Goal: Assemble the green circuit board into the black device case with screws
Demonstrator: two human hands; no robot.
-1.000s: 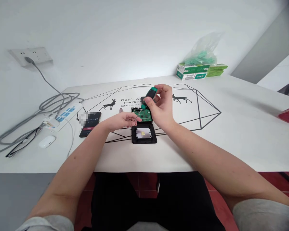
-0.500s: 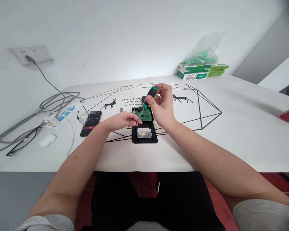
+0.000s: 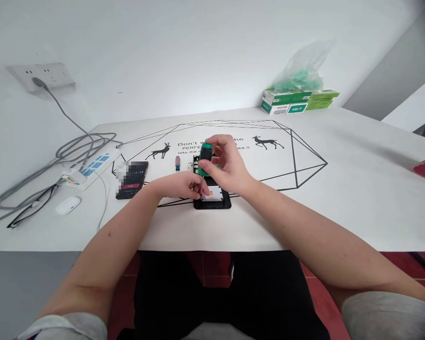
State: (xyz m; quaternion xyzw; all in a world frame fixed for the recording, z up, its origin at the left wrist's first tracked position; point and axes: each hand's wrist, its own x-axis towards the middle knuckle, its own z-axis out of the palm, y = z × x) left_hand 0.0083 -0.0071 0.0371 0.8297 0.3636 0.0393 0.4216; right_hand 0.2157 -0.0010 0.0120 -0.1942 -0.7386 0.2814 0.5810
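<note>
Over white tabletop (image 3: 354,203), screwdriver (image 3: 206,154) points down, nearly upright

Home or small office, it cannot be told which: a deer-printed counter (image 3: 357,198) meets a white wall (image 3: 170,61) with a socket (image 3: 58,75), above red floor tiles (image 3: 216,267).

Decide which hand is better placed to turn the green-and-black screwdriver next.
Right, probably: the right hand holds the screwdriver by its handle; the left hand is beside the thin metal shaft.

Tabletop (image 3: 361,189) open at right; phone (image 3: 136,177), power strip (image 3: 98,164) block left.
</note>
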